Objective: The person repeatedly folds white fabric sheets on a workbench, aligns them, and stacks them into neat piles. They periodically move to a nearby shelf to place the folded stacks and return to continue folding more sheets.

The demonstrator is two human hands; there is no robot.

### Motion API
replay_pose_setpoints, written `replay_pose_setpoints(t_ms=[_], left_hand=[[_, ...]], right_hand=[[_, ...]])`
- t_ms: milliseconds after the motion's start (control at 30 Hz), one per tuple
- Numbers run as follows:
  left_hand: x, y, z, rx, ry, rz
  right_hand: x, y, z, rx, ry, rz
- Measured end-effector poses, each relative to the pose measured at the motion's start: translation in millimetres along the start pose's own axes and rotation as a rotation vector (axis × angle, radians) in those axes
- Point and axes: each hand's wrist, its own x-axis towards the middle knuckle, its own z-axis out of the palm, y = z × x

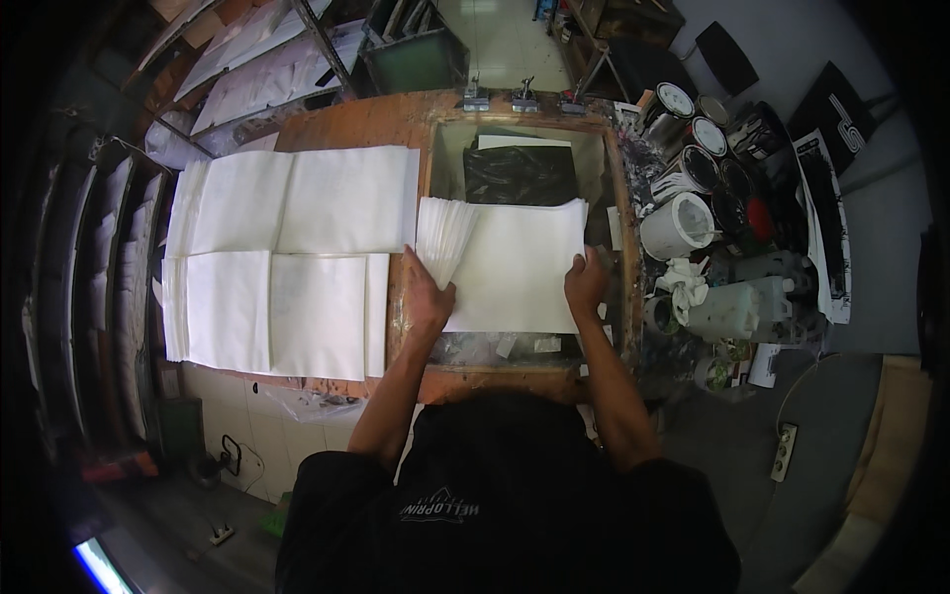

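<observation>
A stack of flat white sheets, paper or cloth I cannot tell, lies in front of me over a wood-framed glass panel. Along its left side the layers fan out and curl up. My left hand grips that side, its fingers reaching along the edge and its thumb toward the stack. On the opposite side, my right hand has its fingers closed round the right edge. Beyond the stack, a crumpled black sheet lies on the glass, partly covered by it.
More white stacks spread over the wooden table at left. Metal clamps stand on the far edge. Paint cans, a white bucket and a plastic jerrycan crowd the right. Racks line the left.
</observation>
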Motion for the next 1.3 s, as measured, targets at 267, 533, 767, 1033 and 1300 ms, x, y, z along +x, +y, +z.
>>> replay_pose_setpoints(t_ms=[267, 533, 767, 1033, 1300], left_hand=[[-35.6, 49.9, -42.5, -0.293, 0.366, 0.141], [-1.3, 11.4, 3.5, -0.46, 0.379, 0.144], [-30.1, 7.6, -1.2, -0.26, 0.154, 0.2], [1.7, 19.3, -41.3, -0.262, 0.048, -0.205], [16.1, -16.4, -11.5, 0.223, -0.063, -0.196]], right_hand=[[-31.7, -57.3, -78.7, 0.668, 0.154, 0.037], [-5.9, -43.3, -49.0, 0.46, 0.037, 0.002], [-39.4, -24.7, -60.7, 0.363, -0.033, 0.027], [17.1, -18.4, -80.4, 0.084, -0.269, -0.054], [9.9, 29.2, -20.7, 0.157, -0.322, 0.029]])
